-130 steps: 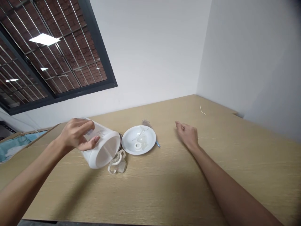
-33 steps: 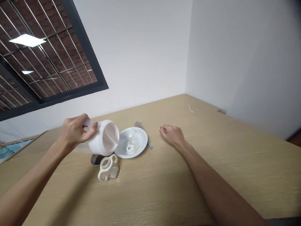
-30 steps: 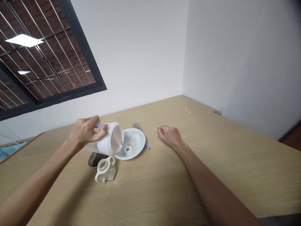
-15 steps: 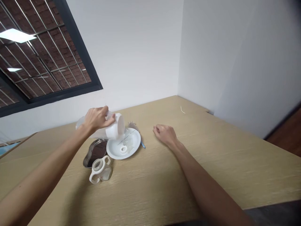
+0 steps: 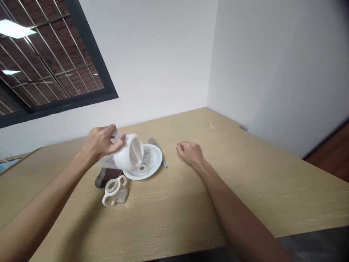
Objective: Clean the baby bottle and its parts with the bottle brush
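Plainly, the left hand (image 5: 105, 142) is wrapped around the handle of a white pitcher (image 5: 128, 153), holding it above the counter (image 5: 166, 211) on its side, with its broad white end turned toward the right. That end overlaps the left part of a white dish (image 5: 157, 160) in this view; whether the two touch is hard to tell. Inside the dish are a small white ring (image 5: 142, 173), some translucent pieces too indistinct to make out, and a thin rod. Just below the pitcher, a metal tray (image 5: 103, 179) with a dark brown interior shows partly, and in front of it stands a small clear bottle (image 5: 121, 196) with two cream handles and an uncovered neck. The right hand (image 5: 190, 152) is curled into a loose fist, nothing visible in it, near the blue handle (image 5: 164, 164) protruding beside the dish. Farther back lies a bent white strip (image 5: 211, 124).
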Action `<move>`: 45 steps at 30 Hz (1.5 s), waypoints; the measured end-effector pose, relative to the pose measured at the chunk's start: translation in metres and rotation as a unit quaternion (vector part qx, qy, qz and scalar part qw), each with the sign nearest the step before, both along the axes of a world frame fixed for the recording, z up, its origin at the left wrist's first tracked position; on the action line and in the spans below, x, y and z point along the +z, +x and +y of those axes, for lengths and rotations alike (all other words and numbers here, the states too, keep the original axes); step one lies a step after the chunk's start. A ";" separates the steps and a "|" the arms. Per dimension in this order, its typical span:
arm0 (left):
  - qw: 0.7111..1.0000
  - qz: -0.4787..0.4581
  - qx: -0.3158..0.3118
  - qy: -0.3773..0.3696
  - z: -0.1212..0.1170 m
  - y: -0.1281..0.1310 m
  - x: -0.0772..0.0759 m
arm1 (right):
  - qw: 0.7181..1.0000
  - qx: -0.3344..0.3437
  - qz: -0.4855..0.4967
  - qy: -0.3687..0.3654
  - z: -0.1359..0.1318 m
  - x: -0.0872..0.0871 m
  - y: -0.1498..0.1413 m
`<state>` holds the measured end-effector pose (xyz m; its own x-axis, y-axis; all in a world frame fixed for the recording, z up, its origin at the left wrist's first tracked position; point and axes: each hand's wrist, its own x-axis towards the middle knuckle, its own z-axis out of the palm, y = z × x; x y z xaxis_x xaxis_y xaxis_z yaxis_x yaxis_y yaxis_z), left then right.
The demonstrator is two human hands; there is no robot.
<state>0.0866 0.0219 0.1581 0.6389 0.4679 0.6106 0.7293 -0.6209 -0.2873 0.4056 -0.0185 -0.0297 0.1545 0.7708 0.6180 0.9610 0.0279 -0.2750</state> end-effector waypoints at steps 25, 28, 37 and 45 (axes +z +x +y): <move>0.995 0.076 -0.061 0.008 0.032 0.028 -0.004 | 1.000 -0.004 -0.004 -0.002 0.002 -0.005 0.002; 0.994 0.081 -0.064 0.021 0.043 0.044 0.001 | 1.000 -0.005 -0.004 -0.006 0.002 -0.006 0.003; 0.990 0.138 -0.003 0.012 0.053 0.009 0.027 | 1.000 -0.004 0.005 -0.015 0.002 -0.005 0.004; 0.995 0.088 -0.052 0.012 0.028 -0.013 0.010 | 1.000 0.019 0.013 -0.017 0.002 -0.005 -0.003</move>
